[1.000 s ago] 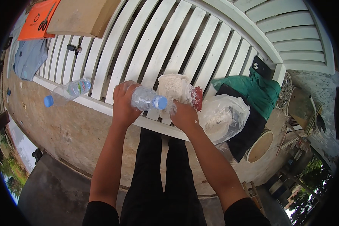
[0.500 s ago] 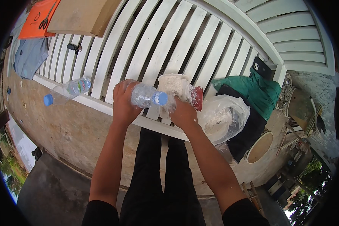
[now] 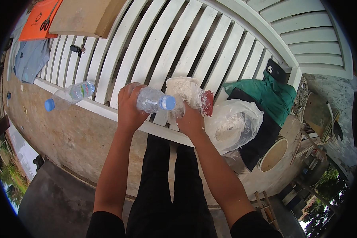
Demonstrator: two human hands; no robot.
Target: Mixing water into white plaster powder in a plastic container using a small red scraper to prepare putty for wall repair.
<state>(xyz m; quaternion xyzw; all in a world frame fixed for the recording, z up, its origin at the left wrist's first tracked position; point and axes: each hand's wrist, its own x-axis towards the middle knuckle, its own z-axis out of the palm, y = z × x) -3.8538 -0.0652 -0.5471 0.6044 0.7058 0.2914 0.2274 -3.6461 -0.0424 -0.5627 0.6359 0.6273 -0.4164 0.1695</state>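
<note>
My left hand (image 3: 129, 105) is wrapped round a clear plastic bottle (image 3: 148, 99) that lies on its side, its blue cap pointing right. Close by, my right hand (image 3: 190, 119) is closed at the near side of a tub of white powder (image 3: 182, 86). Something clear shows at its fingers, but what they hold is partly hidden. A red piece (image 3: 207, 103) smeared with white sits against the tub's right side. White powder also fills part of an open clear plastic bag (image 3: 236, 123) right of my right hand.
A second capped bottle (image 3: 73, 94) lies across the white slatted bench's (image 3: 146, 51) front edge. Keys (image 3: 79, 48), a cardboard box (image 3: 85, 18), an orange packet (image 3: 35, 23) with scissors and grey cloth (image 3: 31, 59) are left. Green cloth (image 3: 269, 93) and a phone (image 3: 275, 70) are right.
My right hand has shifted very slightly left, its forearm moving with it. My left hand still grips the bottle in nearly the same place.
</note>
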